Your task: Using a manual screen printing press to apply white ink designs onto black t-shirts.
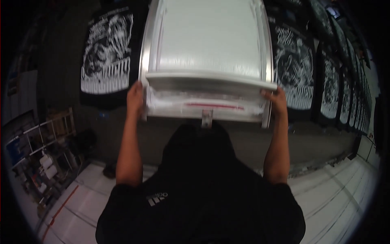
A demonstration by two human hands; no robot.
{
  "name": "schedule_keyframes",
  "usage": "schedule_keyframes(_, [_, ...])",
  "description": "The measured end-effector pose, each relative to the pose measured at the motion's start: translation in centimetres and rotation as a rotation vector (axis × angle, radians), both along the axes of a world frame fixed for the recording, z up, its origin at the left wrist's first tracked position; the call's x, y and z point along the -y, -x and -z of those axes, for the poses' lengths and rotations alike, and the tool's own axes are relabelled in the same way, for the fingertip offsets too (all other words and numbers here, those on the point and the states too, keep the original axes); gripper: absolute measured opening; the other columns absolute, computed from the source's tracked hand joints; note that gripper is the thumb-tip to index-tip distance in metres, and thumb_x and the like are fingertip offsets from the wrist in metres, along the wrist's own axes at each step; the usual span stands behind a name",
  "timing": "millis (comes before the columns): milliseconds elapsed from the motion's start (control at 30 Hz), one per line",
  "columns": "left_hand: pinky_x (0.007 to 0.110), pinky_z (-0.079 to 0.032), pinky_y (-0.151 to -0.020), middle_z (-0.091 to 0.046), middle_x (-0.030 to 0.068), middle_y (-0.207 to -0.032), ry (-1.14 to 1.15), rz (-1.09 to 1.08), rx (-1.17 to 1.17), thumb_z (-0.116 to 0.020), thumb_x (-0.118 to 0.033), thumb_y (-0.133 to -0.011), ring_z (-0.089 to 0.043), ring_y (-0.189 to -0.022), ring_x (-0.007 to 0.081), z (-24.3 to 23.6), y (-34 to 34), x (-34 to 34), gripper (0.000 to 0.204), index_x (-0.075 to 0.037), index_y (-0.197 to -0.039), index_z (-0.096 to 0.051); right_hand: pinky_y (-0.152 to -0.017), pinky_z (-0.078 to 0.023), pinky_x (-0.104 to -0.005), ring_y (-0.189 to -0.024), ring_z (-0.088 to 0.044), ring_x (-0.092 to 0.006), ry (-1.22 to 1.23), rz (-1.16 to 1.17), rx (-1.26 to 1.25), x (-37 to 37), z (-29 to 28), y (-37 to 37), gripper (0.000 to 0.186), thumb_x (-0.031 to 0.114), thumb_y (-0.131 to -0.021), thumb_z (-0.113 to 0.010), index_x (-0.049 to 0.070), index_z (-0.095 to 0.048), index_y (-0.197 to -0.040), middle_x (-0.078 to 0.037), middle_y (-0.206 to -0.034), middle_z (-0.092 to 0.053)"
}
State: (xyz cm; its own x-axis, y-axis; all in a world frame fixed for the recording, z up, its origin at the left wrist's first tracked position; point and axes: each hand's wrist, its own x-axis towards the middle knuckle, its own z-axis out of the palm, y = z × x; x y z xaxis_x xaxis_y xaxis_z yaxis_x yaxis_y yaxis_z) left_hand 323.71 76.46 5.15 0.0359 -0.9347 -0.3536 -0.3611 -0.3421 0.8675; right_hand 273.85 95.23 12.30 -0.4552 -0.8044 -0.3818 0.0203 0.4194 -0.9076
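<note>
In front of me is a screen printing frame [145, 61] with metal side rails. Its mesh [207, 36] is coated in pale whitish ink. A long pale squeegee bar [211, 78] lies across the frame near my end. My left hand [135, 99] is closed around the near left side of the frame, with most fingertips hidden. At the near right corner, my right hand [277, 99] is closed on the frame's rail, its fingers curled over the edge close to the squeegee's end. A small metal clamp [207, 118] sits at the middle of the near edge.
A black shirt with a white print [107, 53] lies to the left of the frame. Another printed black shirt [294, 69] is at its right, with several more in a row beyond. A cluttered metal rack [44, 162] stands at the lower left on the pale floor [81, 195].
</note>
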Motion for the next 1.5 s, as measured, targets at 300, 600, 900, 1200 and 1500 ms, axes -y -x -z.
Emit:
schedule_keyframes(300, [0.028, -0.039, -0.101, -0.063, 0.0099, -0.125, 0.018, 0.02, -0.09, -0.053, -0.045, -0.1, -0.054, -0.114, 0.0141, 2.9, -1.8, 1.5, 0.06, 0.006, -0.133, -0.054, -0.084, -0.047, -0.0278, -0.089, -0.061, -0.0132, 0.093, -0.054, 0.027, 0.0, 2.5, -2.1, 0.035, 0.005, -0.071, -0.082, 0.001, -0.068, -0.103, -0.004, -0.093, -0.069])
schedule_keyframes(600, [0.033, -0.04, -0.103, -0.064, 0.014, -0.122, 0.08, 0.201, 0.222, -0.05, -0.039, -0.102, -0.057, -0.115, 0.0218, 3.3, -1.7, -0.4, 0.049, 0.0, -0.13, -0.059, -0.085, -0.046, -0.0273, -0.09, -0.059, -0.0132, 0.055, -0.081, 0.057, -1.4, 3.1, -1.7, 0.036, 0.006, -0.073, -0.08, 0.0, -0.065, -0.106, -0.002, -0.097, -0.066])
schedule_keyframes(900, [0.046, -0.048, -0.085, -0.067, 0.0127, -0.096, 0.509, 1.171, 0.636, -0.076, -0.024, -0.074, -0.064, -0.095, 0.0337, -11.1, 2.8, -0.1, 0.037, -0.009, -0.106, -0.066, -0.078, -0.045, -0.0496, -0.08, -0.061, -0.0399, -0.146, -0.761, -1.061, -0.2, -4.9, -6.7, 0.033, -0.001, -0.064, -0.064, 0.008, -0.063, -0.095, -0.017, -0.075, -0.062])
schedule_keyframes(1200, [0.04, -0.051, -0.07, -0.066, 0.0142, -0.08, 0.478, 1.09, 0.567, -0.076, -0.015, -0.073, -0.065, -0.079, 0.0346, -14.2, 11.0, 14.6, 0.02, -0.006, -0.089, -0.067, -0.074, -0.052, -0.0431, -0.085, -0.065, -0.0396, -0.197, -0.754, -0.938, 12.7, -7.6, -0.8, 0.026, 0.008, -0.071, -0.069, 0.006, -0.068, -0.097, -0.02, -0.086, -0.068])
schedule_keyframes(1500, [0.043, -0.053, -0.078, -0.068, 0.018, -0.09, 0.902, 0.77, 0.602, -0.069, -0.013, -0.074, -0.066, -0.087, 0.0372, -9.0, 20.3, 34.0, 0.032, -0.007, -0.105, -0.064, -0.082, -0.05, -0.0471, -0.089, -0.066, -0.0362, 0.139, -0.583, -1.411, 34.9, -4.7, 8.8, 0.026, 0.01, -0.075, -0.06, 0.007, -0.065, -0.101, -0.017, -0.089, -0.069])
